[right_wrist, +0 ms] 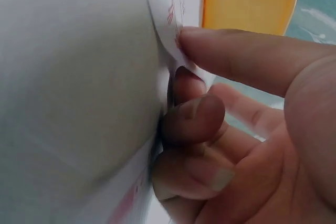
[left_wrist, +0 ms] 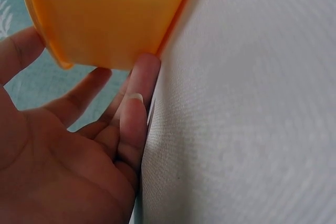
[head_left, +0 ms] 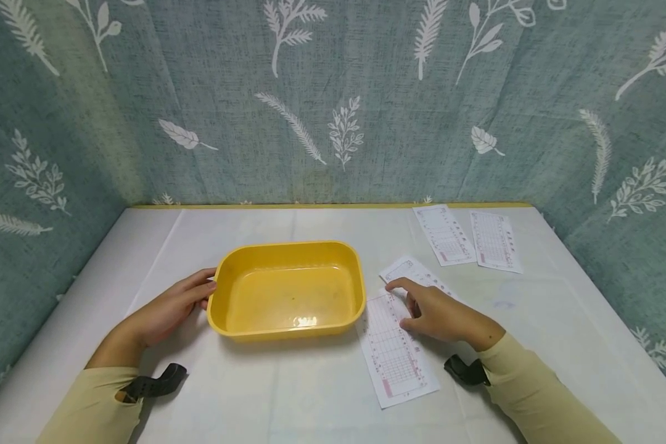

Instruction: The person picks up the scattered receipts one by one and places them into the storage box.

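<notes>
A yellow plastic tray, shallow with rounded corners, sits on the table left of centre with nothing in it. At its left end my left hand touches the wall and rim with its fingertips; the left wrist view shows these fingers fairly straight against the tray's end. To the right of the tray lies a printed paper slip with a red-and-black grid. My right hand pinches its edge between thumb and finger, and the paper bends up there. A second slip is partly hidden behind that hand.
Two more printed slips, one tilted and one beside it, lie at the back right of the white table. A green leaf-patterned cloth stands around the back and sides.
</notes>
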`<state>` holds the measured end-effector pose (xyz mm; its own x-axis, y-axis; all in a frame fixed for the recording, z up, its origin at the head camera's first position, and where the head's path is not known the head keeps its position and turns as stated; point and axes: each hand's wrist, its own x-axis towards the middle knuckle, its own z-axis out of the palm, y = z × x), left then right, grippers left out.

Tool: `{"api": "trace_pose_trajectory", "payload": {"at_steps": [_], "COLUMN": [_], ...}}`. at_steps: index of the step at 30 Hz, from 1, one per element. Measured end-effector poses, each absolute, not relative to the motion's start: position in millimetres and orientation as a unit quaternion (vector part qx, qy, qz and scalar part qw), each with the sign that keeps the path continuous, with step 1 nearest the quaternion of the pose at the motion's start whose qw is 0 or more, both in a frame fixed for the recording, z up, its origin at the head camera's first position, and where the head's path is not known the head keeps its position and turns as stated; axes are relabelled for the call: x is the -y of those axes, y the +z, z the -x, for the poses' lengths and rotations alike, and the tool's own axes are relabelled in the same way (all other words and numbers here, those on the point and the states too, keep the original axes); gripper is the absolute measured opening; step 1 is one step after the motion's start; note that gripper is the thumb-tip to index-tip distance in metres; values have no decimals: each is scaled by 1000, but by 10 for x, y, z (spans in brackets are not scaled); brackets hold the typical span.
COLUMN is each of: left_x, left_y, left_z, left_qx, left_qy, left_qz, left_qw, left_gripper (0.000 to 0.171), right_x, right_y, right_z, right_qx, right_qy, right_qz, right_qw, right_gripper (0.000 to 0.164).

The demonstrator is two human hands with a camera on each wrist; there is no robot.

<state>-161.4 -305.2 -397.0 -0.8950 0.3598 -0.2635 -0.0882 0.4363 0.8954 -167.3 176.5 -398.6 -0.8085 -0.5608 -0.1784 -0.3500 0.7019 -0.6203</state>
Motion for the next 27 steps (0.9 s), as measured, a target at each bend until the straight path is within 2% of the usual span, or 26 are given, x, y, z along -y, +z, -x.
{"api": "trace_pose_trajectory", "payload": {"at_steps": [7, 14, 17, 20, 24, 27], "left_x": [3064, 3059, 3049, 3040, 3042, 3042], "left_y": [-3965, -3985, -3984, -3972, -3967, -3972], "left_z": [1626, 1627, 1631, 1638, 1639, 1640], "left_qx": [-820, -819, -820, -821, -822, -823], "left_qy": [525, 525, 523, 523, 521, 519], "left_qz": [-84, -87, -88, -86, -82, -82], "left_qw": [213, 215, 214, 213, 215, 214], "left_gripper": [56, 56, 56, 56, 56, 56], "right_x": [-1771, -1780, -1791, -1798, -1809, -1833], "right_y": [-3905, -3848, -3833, -3814, -3802, -3800], "right_z": [1661, 1633, 1633, 1635, 1644, 1654], "right_qx": [-901, -904, -905, -906, -909, -911], "right_qy": [-300, -315, -324, -326, -320, -320], "right_qz": [260, 255, 246, 238, 237, 236], "right_qw": [173, 137, 127, 126, 119, 108], "right_gripper": [65, 79, 78, 61, 18, 4]}}
